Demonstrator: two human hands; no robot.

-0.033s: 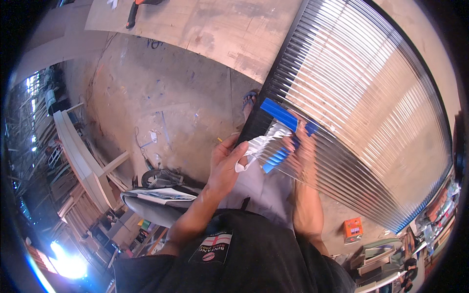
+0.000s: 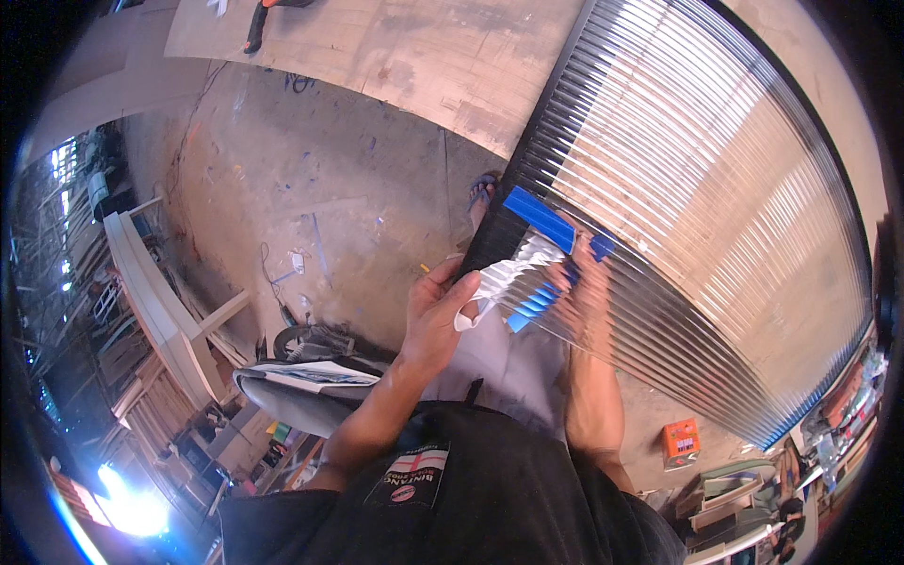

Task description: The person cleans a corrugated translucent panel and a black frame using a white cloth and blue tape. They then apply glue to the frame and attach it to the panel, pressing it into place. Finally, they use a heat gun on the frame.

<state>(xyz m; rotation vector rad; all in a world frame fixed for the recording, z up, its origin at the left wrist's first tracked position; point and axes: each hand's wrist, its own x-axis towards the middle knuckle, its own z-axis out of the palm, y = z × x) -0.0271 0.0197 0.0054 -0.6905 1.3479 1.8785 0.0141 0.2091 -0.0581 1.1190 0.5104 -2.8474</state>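
Note:
A large clear ribbed panel (image 2: 650, 141) with a black frame slants across the right side. My left hand (image 2: 435, 315) is closed at its near left corner, the thumb pressed on a crumpled white strip (image 2: 499, 282). That strip runs from the thumb toward the other hand and shows ripples through the ribs. My right hand (image 2: 586, 282) is beyond the panel's near edge, its curled fingers broken up by the ribbing; what they hold is unclear. Beside those fingers a wide blue tape strip (image 2: 540, 218) lies over the corner, with another blue piece (image 2: 532, 309) below.
A pale board (image 2: 405, 56) spans the top, with an orange and black tool (image 2: 259, 26) on it. An orange box (image 2: 680, 443) sits on the floor at the lower right. A grey seat-like shape (image 2: 292, 400) bearing papers is at my left. Timber (image 2: 160, 301) stands further left.

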